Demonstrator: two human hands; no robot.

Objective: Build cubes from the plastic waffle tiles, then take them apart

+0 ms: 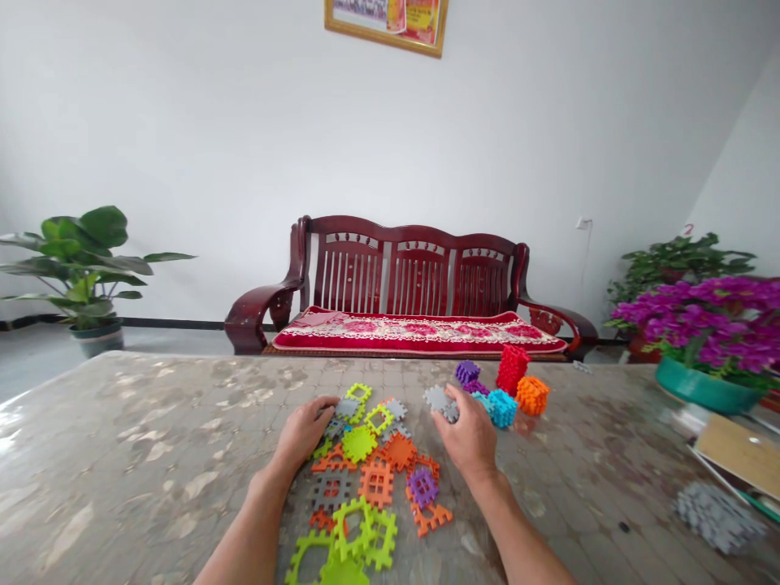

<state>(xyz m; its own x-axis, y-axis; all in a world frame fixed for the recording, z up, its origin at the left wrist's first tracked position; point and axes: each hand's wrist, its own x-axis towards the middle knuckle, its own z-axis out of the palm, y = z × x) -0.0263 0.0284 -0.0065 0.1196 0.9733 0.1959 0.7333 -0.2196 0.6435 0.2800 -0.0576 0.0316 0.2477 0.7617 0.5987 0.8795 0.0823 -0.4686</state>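
On the table lies a loose spread of plastic interlocking tiles with notched edges, in lime green, orange, grey and purple. My left hand [303, 431] is at the far left side of this spread, its thumb and fingers closed on a dark grey interlocking tile [334, 429]. A lime green tile [359, 444] lies just right of it. To the right of the spread, my right hand [468, 435] grips light grey interlocking tiles [437, 398] at their right edge; how many cannot be made out. A purple tile [422, 486] and an orange tile [399, 451] lie between my arms.
Beyond my right hand stand stacks of tiles: red [513, 368], orange [532, 395], blue [503, 408] and purple [467, 372]. A grey stack [719, 516] lies at the right, near a flower pot [707, 386]. A wooden sofa [420, 268] stands behind the table.
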